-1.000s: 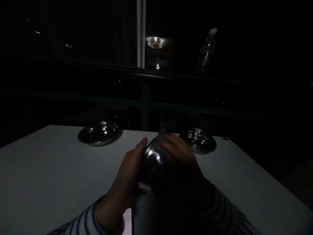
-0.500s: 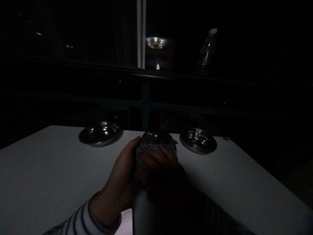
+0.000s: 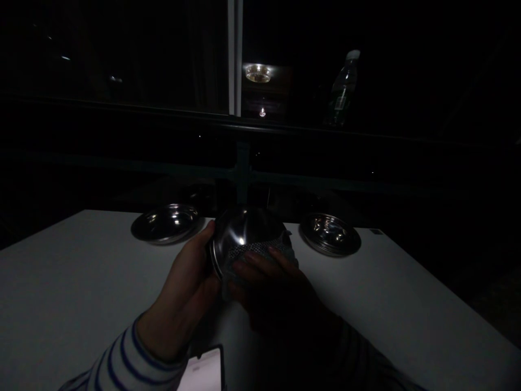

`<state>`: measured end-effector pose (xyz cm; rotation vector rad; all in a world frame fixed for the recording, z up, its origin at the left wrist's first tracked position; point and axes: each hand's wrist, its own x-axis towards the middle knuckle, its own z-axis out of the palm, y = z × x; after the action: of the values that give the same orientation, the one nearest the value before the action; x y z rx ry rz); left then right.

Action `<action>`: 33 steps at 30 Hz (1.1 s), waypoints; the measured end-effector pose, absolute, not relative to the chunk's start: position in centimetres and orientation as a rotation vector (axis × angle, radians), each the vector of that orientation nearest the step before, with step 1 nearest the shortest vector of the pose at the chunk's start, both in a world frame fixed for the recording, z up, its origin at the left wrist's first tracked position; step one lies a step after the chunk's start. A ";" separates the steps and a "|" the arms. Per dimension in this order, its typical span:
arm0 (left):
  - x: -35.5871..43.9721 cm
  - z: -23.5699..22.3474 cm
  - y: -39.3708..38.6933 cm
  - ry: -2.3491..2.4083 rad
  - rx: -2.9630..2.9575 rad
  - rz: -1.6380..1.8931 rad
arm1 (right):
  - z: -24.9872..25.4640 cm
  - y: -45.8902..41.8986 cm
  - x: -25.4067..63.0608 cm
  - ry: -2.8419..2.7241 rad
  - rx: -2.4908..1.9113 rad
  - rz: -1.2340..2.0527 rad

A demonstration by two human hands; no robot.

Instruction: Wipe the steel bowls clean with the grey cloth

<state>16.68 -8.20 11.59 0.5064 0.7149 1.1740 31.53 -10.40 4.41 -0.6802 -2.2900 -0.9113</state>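
The scene is very dark. My left hand [image 3: 185,282] grips the rim of a shiny steel bowl [image 3: 238,233], held tilted above the white table [image 3: 81,282]. My right hand [image 3: 277,288] presses a checked cloth [image 3: 254,252] against the bowl's surface, fingers closed over the cloth. Both sleeves are striped white and blue.
Two steel dishes lie at the table's far edge: one at the left [image 3: 166,222], a stack at the right [image 3: 329,233]. A phone [image 3: 201,369] lies near my left wrist. A water bottle [image 3: 342,89] stands on a dark ledge behind, beside a white post [image 3: 235,54].
The bowl has turned in my hands and shifted a little left and up; my right hand with the cloth has slid from the top of the bowl to its lower side.
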 end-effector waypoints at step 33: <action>16.4 11.5 -7.1 0.600 0.402 1.454 | 2.0 -8.7 31.3 -1.797 -0.843 -0.866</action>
<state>16.37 -7.14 11.46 0.4023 0.6004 1.4545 31.35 -8.75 2.00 -0.8433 -1.7971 -0.8658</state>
